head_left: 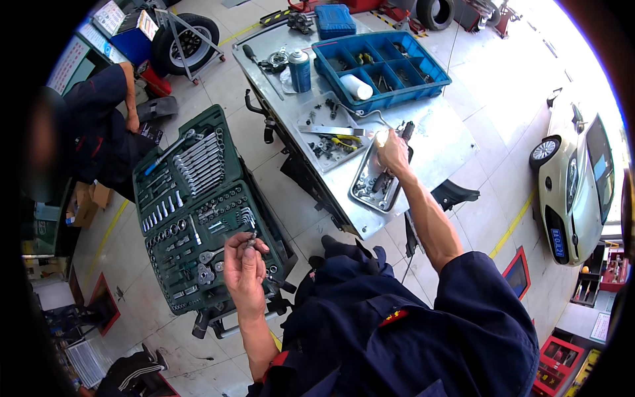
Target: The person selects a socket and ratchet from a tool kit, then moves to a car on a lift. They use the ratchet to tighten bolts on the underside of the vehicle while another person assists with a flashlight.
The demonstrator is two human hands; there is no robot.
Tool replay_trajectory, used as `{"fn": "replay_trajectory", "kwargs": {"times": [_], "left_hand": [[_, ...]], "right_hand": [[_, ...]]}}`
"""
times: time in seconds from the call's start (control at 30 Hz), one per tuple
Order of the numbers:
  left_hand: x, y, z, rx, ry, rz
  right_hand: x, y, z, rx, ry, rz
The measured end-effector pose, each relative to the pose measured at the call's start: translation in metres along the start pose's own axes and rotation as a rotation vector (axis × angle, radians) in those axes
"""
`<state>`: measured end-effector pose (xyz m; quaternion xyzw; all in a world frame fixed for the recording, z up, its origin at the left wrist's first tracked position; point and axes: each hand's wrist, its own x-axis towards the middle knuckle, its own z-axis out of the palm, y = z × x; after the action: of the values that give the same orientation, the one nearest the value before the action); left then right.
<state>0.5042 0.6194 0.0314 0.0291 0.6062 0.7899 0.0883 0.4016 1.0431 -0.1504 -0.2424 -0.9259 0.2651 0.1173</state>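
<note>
My left hand (245,274) is raised beside the socket set, thumb and fingers pinched on a small metal part (252,239). Below it lies the open green tool case (173,223) with rows of sockets, ratchets and combination wrenches (198,165). My right hand (394,153) reaches over a metal tray (360,193) on the workbench, fingers curled; bright glare at the fingertips hides what they grip. Dark tools and small parts lie in that tray. Beside it, a clear plastic tray (316,106) holds loose hardware, a yellow-handled tool (345,142) and a flat metal strip (331,130).
On the metal workbench (440,155) stand a blue divided bin (383,100), a spray can (299,71) and a blue case (335,22). Another person (99,126) is at the left. A car (575,178) is parked at right; a wheel (185,45) stands far left.
</note>
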Motion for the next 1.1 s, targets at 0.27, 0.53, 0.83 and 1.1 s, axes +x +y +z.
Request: {"fn": "replay_trajectory", "kwargs": {"times": [0.27,0.53,0.83,1.1], "left_hand": [[-0.007,-0.008,-0.011,-0.129,0.097,0.043],[0.0,0.008,0.003,-0.133,0.23,0.092],[-0.001,0.0,0.017,-0.093,0.339,0.08],[-0.015,0.011,0.019,-0.365,0.472,0.175]], "right_hand": [[0.042,-0.023,-0.031,-0.012,0.084,-0.197],[0.126,-0.114,-0.042,-0.276,-0.066,-0.256],[0.14,-0.077,-0.032,-0.021,-0.042,-0.339],[-0.06,-0.179,-0.042,0.63,-0.93,-0.488]]}}
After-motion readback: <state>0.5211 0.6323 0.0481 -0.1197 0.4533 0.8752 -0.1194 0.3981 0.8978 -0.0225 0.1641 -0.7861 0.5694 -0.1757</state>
